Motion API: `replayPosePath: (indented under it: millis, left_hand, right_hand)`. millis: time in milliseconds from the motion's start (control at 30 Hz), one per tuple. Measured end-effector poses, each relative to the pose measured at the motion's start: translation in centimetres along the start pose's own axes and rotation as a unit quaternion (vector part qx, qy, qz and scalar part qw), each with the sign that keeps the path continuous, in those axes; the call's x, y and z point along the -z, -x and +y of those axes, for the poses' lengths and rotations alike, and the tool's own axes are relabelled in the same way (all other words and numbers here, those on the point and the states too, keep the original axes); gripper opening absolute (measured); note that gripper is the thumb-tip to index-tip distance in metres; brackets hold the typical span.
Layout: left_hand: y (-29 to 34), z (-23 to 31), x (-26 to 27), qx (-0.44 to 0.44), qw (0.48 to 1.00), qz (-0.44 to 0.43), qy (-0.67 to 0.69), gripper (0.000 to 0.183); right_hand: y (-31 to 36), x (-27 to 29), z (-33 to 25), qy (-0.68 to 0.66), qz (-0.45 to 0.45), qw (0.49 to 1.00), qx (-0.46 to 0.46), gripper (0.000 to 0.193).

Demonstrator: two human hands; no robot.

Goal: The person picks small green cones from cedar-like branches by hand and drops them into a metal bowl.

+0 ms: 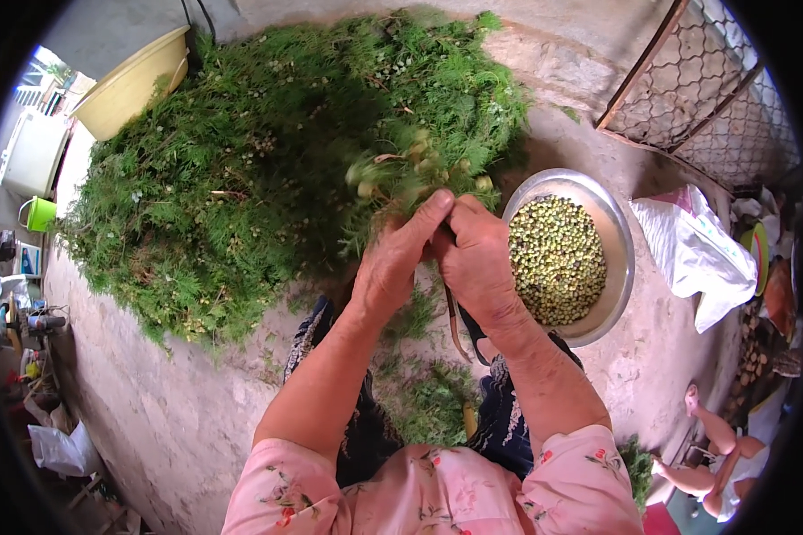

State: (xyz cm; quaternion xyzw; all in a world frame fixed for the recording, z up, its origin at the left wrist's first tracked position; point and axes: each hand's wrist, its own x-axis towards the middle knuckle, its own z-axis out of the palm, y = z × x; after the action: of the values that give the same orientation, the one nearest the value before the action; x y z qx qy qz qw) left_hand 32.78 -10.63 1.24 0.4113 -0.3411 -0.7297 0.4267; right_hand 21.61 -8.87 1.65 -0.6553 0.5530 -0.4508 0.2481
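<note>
My left hand (394, 259) is closed around a leafy green sprig (410, 174) bearing small pale round cones; its tip is blurred. Pressed against it, thumbs close together, my right hand (477, 254) is also closed at the base of the sprig. A dark bit shows between the hands, too hidden to name. Beyond and left of them spreads a large heap of feathery green cuttings (205, 196). Just right of my right hand stands a round metal basin (617, 267) holding many small green and yellowish round cones (558, 259).
A yellow plastic tub (134, 85) leans at the far left, above a lime-green bucket (37, 215). To the right lie a white sack (696, 254) and a wire-mesh panel (687, 98). Loose sprigs (433, 401) lie between my feet. A doll-like pink figure (718, 450) is at the lower right.
</note>
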Motion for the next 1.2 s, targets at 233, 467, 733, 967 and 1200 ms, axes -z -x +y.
replayPosePath:
  millis: [233, 467, 733, 967, 1200]
  left_hand:
    - [0.4, 0.2, 1.1, 0.060, 0.993, 0.000, -0.098, 0.040]
    - [0.9, 0.8, 0.0, -0.048, 0.944, 0.013, -0.327, 0.045]
    - [1.1, -0.3, -1.0, -0.106, 0.875, -0.054, -0.469, 0.049]
    - [0.7, -2.0, 0.2, -0.132, 0.824, -0.067, -0.547, 0.033]
    - [0.9, -2.2, -0.1, -0.283, 0.720, -0.036, -0.633, 0.028]
  right_hand:
    - [-0.9, 1.5, 1.4, -0.026, -0.021, 0.997, 0.064, 0.019]
    - [-2.0, 2.6, 0.2, -0.281, 0.062, 0.953, -0.091, 0.016]
    - [-2.5, 3.3, 0.1, -0.309, -0.006, 0.936, -0.167, 0.020]
    - [-2.8, 4.5, 0.0, -0.332, -0.059, 0.909, -0.247, 0.020]
    - [-2.9, 4.7, 0.8, -0.326, -0.055, 0.907, -0.262, 0.016]
